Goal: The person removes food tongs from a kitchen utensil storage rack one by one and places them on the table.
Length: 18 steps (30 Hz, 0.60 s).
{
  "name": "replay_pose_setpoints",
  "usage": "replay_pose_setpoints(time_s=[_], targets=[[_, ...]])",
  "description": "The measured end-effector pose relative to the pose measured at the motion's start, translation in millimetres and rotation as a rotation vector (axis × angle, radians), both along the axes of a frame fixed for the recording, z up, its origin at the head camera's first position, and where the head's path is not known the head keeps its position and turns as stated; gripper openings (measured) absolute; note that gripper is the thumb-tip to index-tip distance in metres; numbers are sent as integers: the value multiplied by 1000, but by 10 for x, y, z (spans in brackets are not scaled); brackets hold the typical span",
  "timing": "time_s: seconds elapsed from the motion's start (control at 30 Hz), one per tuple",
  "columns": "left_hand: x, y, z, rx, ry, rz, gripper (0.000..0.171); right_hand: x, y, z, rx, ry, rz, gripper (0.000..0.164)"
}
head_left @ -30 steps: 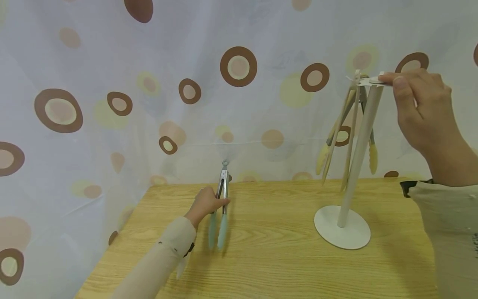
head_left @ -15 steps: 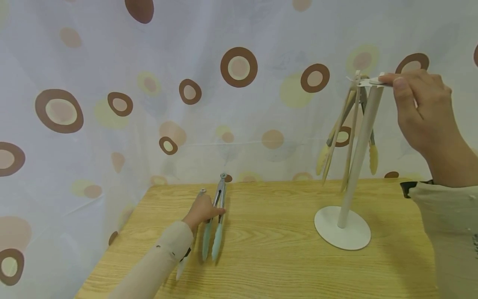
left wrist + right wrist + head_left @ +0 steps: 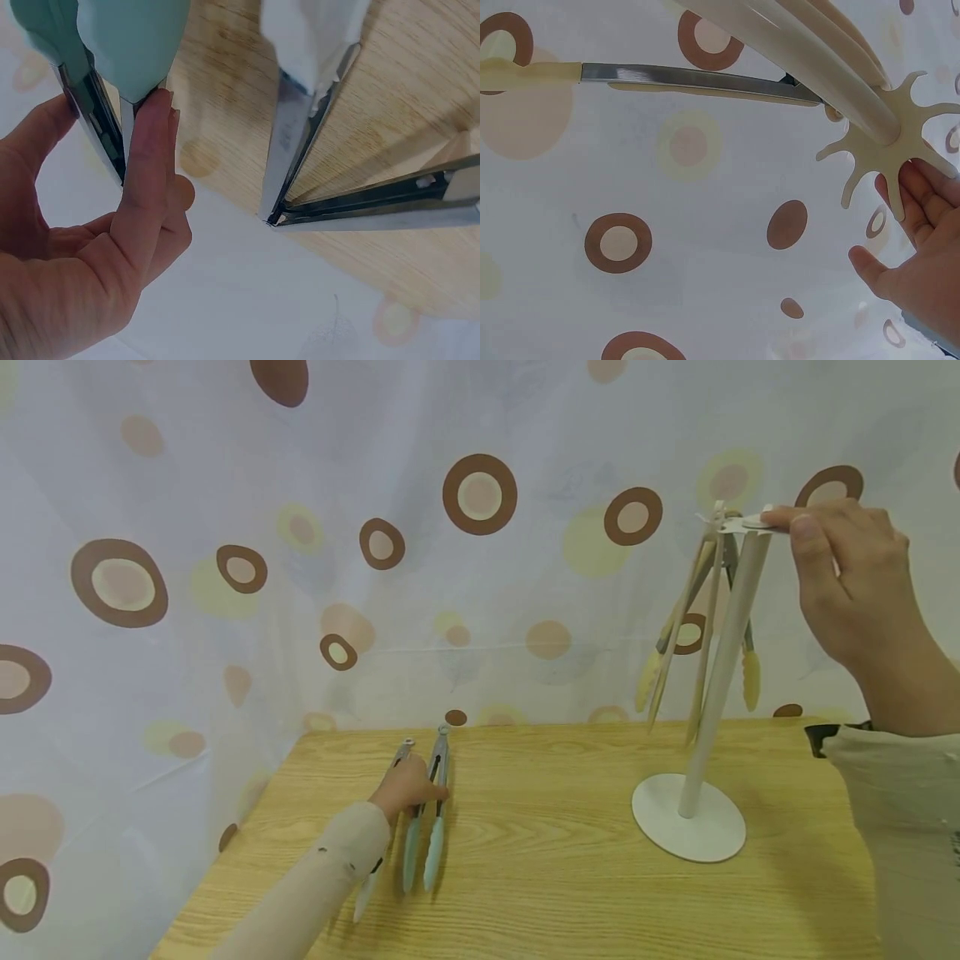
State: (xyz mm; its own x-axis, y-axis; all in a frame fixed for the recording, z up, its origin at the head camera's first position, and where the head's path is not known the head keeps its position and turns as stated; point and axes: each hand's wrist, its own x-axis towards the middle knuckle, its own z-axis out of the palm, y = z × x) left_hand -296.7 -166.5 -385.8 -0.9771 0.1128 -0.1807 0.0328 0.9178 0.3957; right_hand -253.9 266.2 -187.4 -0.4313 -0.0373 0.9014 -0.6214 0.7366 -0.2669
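Observation:
My left hand (image 3: 408,787) pinches the metal arms of a pair of tongs with teal tips (image 3: 433,856), low over the table, thumb on one arm and fingers on the other. Whether the tongs rest on the wood is unclear. Just left of them lie tongs with white tips (image 3: 315,45), spread in a V and partly hidden by the hand in the head view. My right hand (image 3: 858,577) rests straight fingers on the top of a white stand (image 3: 723,668), its thumb apart from the hooked disc (image 3: 904,139) in the right wrist view.
Tongs with yellow tips (image 3: 750,681) and a slim beige utensil (image 3: 663,668) hang from the stand's hooks. The stand's round base (image 3: 688,835) sits on the right of the wooden table (image 3: 540,843). A dotted curtain (image 3: 495,593) closes the back.
The left hand has brought the teal-tipped tongs down and slightly left, beside the white-tipped ones. My right hand and the stand have stayed in place.

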Motion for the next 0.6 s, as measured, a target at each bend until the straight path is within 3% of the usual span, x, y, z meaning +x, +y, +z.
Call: replay_pose_setpoints(time_s=[0.2, 0.6], targets=[[1, 58, -12, 2, -48, 30, 27, -27, 16, -4, 13, 45, 24, 40], [1, 78, -118, -139, -26, -17, 32, -28, 18, -4, 8, 45, 18, 41]])
